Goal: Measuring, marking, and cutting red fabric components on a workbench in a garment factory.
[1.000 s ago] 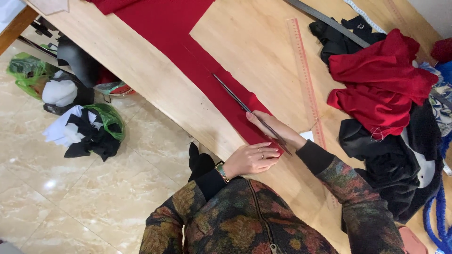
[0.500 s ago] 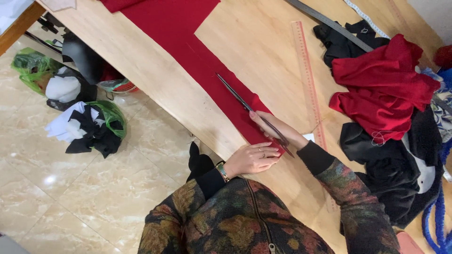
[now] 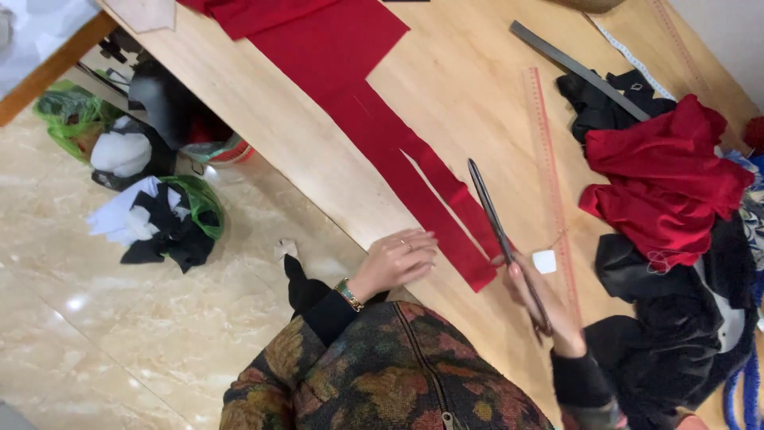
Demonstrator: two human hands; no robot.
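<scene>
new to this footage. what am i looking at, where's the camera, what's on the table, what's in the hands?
No machine here: a person works with two bare hands. The single camera sits on their head and looks down, so you see their patterned jacket at the bottom and the wooden table above it. The right hand holds long scissors, blades shut and pointing away, beside a strip of red cloth. The left hand rests flat near the table edge by the strip's end. Also on the table: a clear ruler, a small white chalk piece, a grey metal bar, and a heap of red and black fabric.
</scene>
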